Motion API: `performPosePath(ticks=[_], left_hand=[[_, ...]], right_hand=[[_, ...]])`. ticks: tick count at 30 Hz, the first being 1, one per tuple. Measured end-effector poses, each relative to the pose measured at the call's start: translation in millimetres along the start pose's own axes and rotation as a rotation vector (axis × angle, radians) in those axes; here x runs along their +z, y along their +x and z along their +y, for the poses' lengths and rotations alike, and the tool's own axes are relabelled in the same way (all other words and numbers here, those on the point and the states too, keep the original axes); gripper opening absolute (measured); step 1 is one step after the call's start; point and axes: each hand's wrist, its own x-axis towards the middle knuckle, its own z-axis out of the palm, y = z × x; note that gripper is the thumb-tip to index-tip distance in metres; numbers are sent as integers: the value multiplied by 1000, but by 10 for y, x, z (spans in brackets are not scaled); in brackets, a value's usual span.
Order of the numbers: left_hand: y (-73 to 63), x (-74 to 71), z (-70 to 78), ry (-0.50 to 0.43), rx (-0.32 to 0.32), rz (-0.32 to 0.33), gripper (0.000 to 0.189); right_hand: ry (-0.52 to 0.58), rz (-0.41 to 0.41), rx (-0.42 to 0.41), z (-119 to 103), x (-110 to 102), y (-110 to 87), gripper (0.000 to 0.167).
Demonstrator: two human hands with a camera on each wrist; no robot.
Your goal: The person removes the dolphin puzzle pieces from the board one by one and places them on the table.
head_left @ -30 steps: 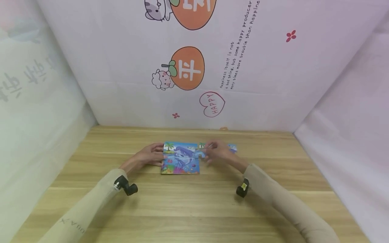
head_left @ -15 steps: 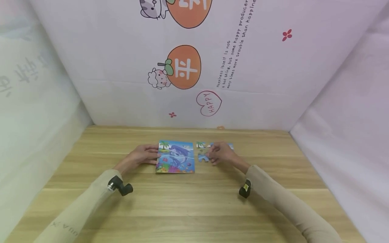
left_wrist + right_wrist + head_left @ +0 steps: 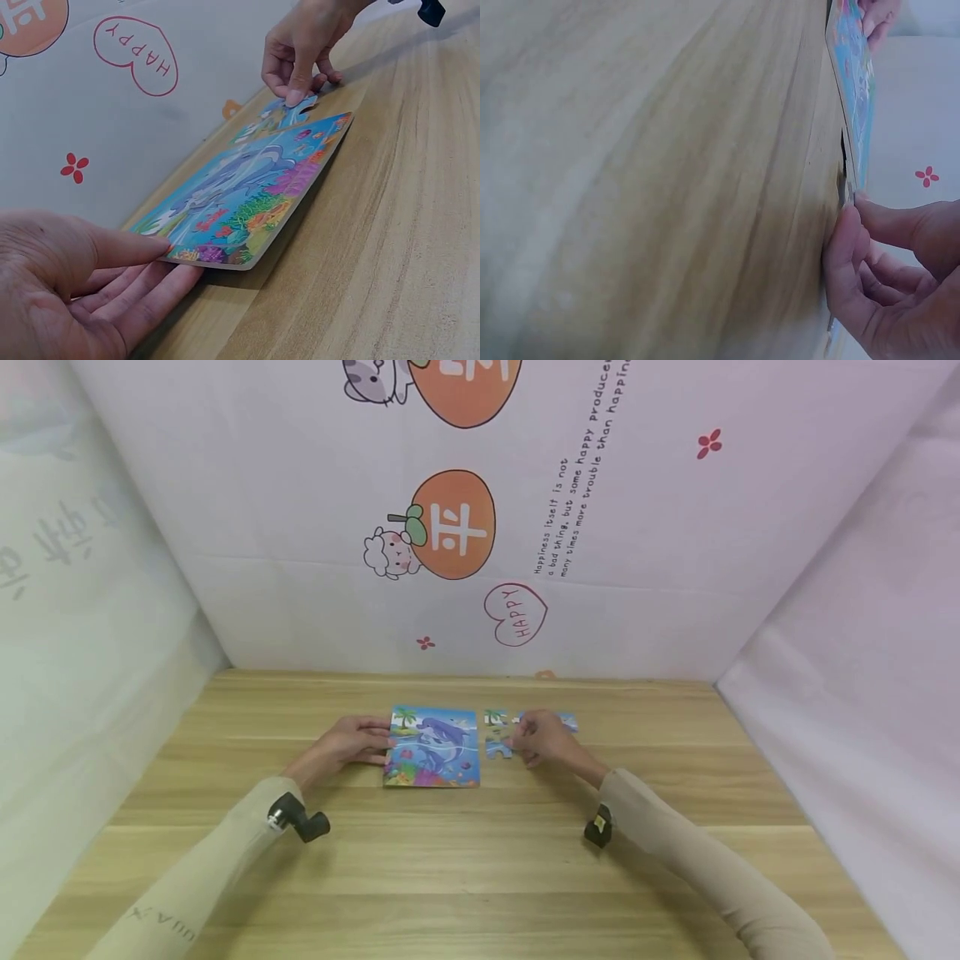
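My left hand [image 3: 348,745] holds a square dolphin picture board [image 3: 437,750] by its left edge, thumb on top and fingers underneath. In the left wrist view the board's near edge is tilted up off the table. To its right, my right hand [image 3: 549,740] pinches a blue jigsaw piece [image 3: 497,749] between thumb and forefinger, low at the tabletop. This piece lies just below a palm-tree jigsaw piece [image 3: 492,717]. More blue jigsaw pieces [image 3: 570,722] show behind the right hand, which partly hides them.
The wooden table [image 3: 450,868] runs back to a white printed cloth [image 3: 615,627]. White cloth [image 3: 862,652] also hangs at both sides. A small black camera sits on the left wrist [image 3: 300,818] and another on the right wrist [image 3: 598,828].
My right hand has set the blue jigsaw piece below the palm-tree piece and shifted it slightly left. The left hand keeps hold of the board, now slightly farther from the pieces.
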Motion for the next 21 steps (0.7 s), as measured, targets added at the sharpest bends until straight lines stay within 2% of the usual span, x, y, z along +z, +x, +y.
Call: performPosePath(ticks=[7, 15, 21], left_hand=[[2, 25, -5, 31, 5, 21, 57], [-10, 30, 1, 34, -14, 32, 58], [-21, 18, -11, 19, -20, 17, 60]], right_hand=[[-80, 31, -18, -36, 1, -17, 11], [-85, 45, -29, -31, 17, 10, 15], [-135, 53, -111, -151, 77, -2, 14]])
